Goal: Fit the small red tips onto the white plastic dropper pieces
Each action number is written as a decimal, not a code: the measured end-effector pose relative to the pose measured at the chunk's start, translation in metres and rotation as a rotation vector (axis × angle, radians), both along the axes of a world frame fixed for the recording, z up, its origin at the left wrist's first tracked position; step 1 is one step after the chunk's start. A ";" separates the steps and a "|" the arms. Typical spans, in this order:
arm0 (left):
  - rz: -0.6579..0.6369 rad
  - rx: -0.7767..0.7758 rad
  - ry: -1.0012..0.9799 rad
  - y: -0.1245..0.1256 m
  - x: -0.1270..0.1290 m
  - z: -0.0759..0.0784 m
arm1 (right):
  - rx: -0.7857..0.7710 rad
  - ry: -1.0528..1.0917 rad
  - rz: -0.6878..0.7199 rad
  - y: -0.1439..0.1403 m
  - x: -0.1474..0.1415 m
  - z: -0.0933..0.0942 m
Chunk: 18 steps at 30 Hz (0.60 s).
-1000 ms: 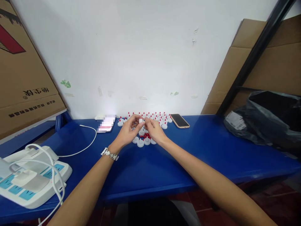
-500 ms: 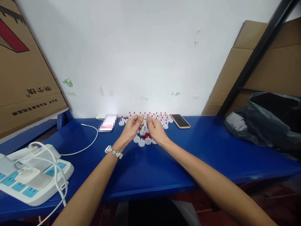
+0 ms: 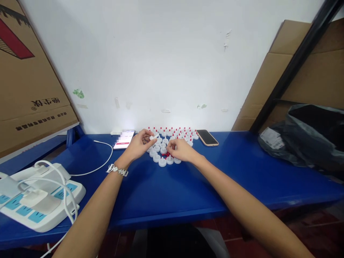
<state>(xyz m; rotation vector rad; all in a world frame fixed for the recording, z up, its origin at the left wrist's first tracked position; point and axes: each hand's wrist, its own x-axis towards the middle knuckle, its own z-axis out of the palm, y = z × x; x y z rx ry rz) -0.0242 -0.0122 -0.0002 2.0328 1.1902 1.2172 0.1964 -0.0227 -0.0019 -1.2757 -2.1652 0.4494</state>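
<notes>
My left hand [image 3: 141, 144] pinches a white nozzle cap [image 3: 154, 137], its spout tilted to the right, above the left side of the group. My right hand [image 3: 180, 149] is closed with thumb and fingertips together, close over a small pile of red tips [image 3: 167, 155]. Whatever may be between those fingertips is too small to make out. White nozzle caps [image 3: 162, 162] without red tips stand around the pile. Farther back, several white caps with red tips [image 3: 195, 135] stand upright in rows near the wall.
A dark-screened phone [image 3: 206, 137] lies right of the caps, and a lit phone [image 3: 124, 139] lies to the left. At the left edge sits a power strip [image 3: 77, 195] with white cables. A dark plastic bag [image 3: 282, 143] rests at the right of the blue table [image 3: 166, 193].
My hands were together over the caps and have moved apart. The left went left with a white cap in its fingers; the right came down toward the red tips.
</notes>
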 end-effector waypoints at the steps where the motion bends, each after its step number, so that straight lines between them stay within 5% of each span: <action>1: 0.019 0.004 0.017 0.000 0.000 0.000 | 0.000 -0.006 -0.017 -0.001 -0.001 0.000; 11: 0.036 0.007 0.031 0.005 -0.004 0.001 | 0.051 0.142 -0.021 -0.002 -0.013 -0.006; 18: 0.289 0.169 0.091 0.009 -0.014 -0.002 | 0.059 0.195 -0.018 0.000 -0.012 -0.008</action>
